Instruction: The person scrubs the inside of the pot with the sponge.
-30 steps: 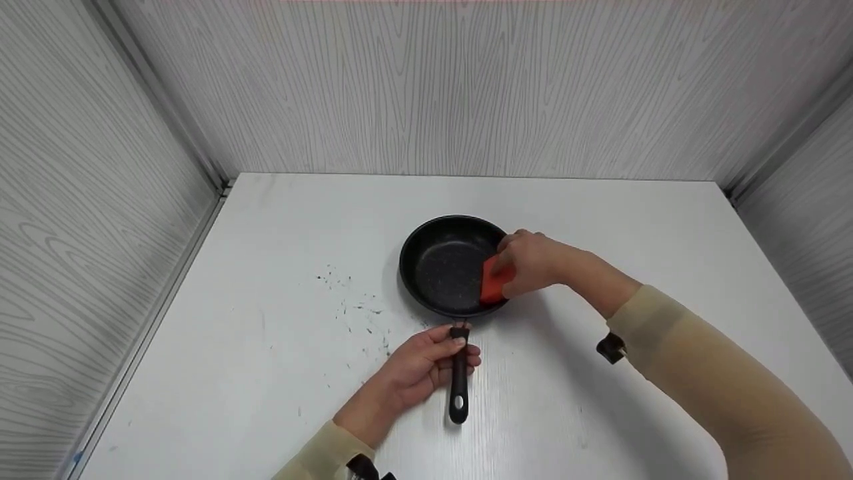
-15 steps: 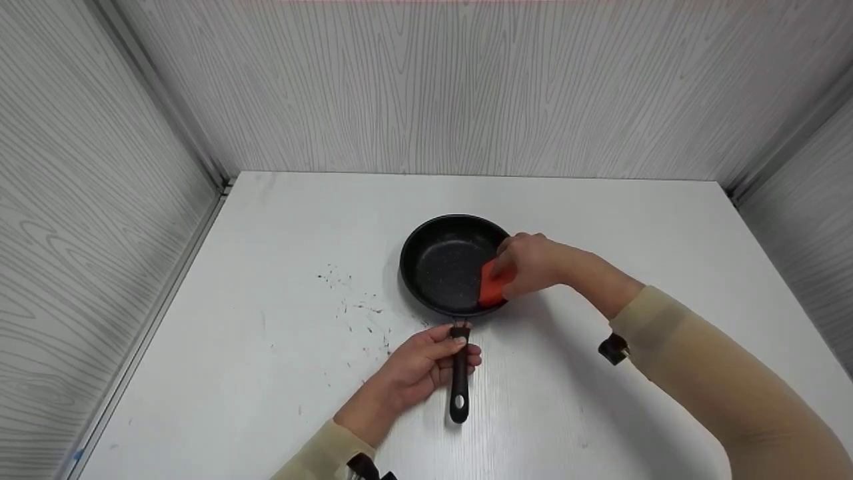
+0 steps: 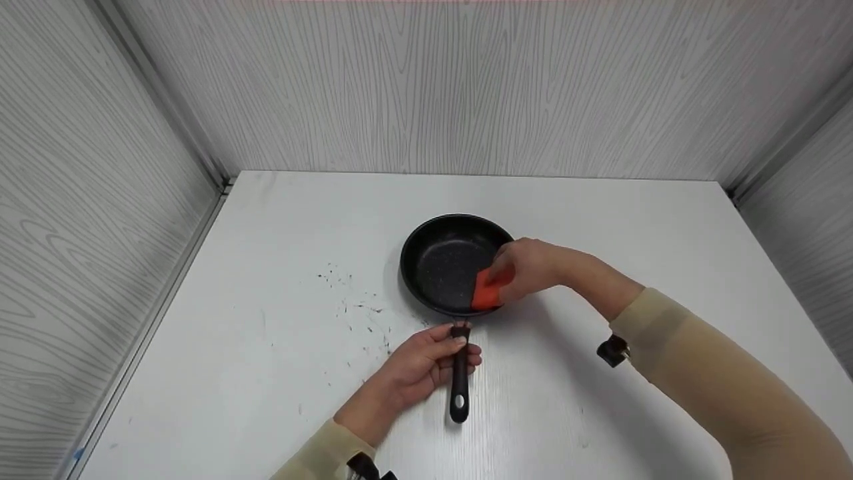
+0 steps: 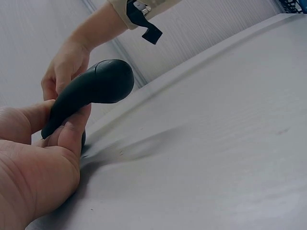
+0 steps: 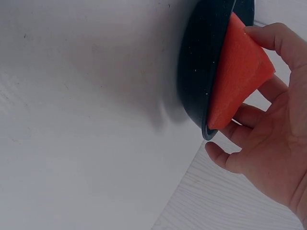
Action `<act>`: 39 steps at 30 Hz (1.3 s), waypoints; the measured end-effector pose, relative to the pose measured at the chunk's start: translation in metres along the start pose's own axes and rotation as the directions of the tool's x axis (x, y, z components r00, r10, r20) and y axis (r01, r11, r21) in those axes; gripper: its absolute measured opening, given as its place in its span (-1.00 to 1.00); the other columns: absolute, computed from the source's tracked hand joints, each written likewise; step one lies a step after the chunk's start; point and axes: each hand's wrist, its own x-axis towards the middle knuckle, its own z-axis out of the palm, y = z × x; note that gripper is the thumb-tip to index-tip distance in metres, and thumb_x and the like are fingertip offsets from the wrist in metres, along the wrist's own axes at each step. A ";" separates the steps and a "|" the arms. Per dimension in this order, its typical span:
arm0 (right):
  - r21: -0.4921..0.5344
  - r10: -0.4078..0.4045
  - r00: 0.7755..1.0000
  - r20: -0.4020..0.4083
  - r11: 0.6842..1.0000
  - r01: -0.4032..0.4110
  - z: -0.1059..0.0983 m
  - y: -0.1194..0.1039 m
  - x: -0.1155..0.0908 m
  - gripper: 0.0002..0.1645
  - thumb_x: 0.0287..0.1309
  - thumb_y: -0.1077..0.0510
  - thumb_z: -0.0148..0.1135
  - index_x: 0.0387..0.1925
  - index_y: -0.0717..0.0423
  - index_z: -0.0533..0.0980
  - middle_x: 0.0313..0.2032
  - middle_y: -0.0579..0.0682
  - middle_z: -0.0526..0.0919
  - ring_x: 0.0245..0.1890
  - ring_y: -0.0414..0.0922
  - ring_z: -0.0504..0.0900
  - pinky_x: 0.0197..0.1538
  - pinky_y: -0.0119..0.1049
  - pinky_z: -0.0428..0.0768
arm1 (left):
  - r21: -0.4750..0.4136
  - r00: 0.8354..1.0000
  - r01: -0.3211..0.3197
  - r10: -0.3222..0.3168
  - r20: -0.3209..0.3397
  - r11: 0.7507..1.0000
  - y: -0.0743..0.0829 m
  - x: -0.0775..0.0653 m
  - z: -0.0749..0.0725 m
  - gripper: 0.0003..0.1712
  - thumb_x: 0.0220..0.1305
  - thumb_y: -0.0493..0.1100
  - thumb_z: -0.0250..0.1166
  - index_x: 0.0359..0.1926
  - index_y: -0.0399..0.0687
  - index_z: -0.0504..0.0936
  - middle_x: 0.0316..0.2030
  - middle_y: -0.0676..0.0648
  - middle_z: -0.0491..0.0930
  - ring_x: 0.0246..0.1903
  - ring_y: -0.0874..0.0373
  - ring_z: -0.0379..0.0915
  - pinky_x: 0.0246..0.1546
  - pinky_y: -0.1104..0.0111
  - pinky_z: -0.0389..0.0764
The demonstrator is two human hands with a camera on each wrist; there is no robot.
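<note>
Orange-red and soft-looking, a sponge point(image 3: 485, 295) sits inside the black frying pan point(image 3: 440, 265), against the wall on its near right side. The right hand point(image 3: 530, 268) pinches it between thumb and fingers from over the rim. The left hand point(image 3: 420, 365) grips the handle point(image 3: 460, 387) close to the pan, thumb on top and fingers beneath. The pan is face up at the white bench point(image 3: 280, 220); whether its base lies flat, I can't tell.

This looks like wiping the inner wall. To do it well, I'd steady the handle against each stroke, bend the sponge to the curve with even pressure, follow the rim in overlapping arcs, and keep the fingertips clear of the edge.
</note>
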 end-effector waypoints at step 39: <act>0.195 -0.050 0.998 -0.042 0.979 0.057 0.021 -0.010 0.010 -0.51 0.14 -0.01 0.45 0.15 -0.10 0.75 0.19 -0.03 0.65 0.24 -0.03 0.53 0.23 -0.09 0.60 | 0.010 1.000 -0.003 0.003 0.011 1.000 -0.001 -0.001 -0.001 -0.44 0.54 -0.36 0.22 0.47 -0.42 0.36 -0.18 -0.19 0.76 -0.18 0.07 0.77 0.04 0.19 0.76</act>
